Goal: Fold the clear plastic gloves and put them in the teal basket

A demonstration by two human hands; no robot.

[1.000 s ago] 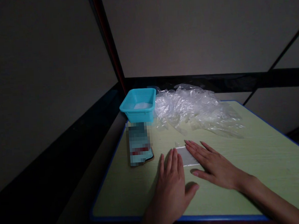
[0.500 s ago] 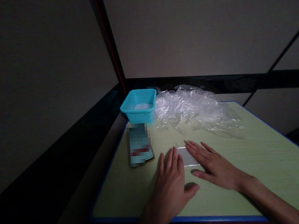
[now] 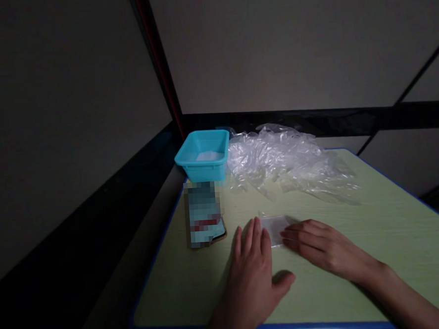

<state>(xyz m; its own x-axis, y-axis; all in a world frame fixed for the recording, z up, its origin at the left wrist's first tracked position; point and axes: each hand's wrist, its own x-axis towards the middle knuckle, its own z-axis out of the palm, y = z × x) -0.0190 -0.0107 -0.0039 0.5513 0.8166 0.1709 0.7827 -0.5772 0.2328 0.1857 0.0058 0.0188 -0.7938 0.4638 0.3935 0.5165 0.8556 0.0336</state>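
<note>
**Two bare hands meet at a small clear sheet on a dim green surface**

At the far left corner of the surface (image 3: 395,243), a pale green top with a blue rim, stands a turquoise tub (image 3: 204,158) with something pale lying in its bottom. Just in front of the tub, nearer the person, a flat item (image 3: 204,215) lies close to the left rim; it is blurred out, so what it is cannot be told.

To the right of that item the left hand (image 3: 251,267) lies palm down on the surface. Its fingers are stretched out and held together, the thumb is spread to the right, and it has hold of nothing. Its fingertips reach the left edge of a small clear sheet (image 3: 273,226), which lies flat on the surface between the two hands.

The right hand (image 3: 321,247) comes in from the right with its forearm across the near corner. Its fingers are bent at the knuckles and point left, with their tips on the right edge of the sheet. The light is too low to tell whether they pinch that edge or only rest on it.

Behind both hands, a crumpled heap of clear plastic film (image 3: 282,163) spreads from just beside the tub towards the right, well apart from the sheet.
</note>
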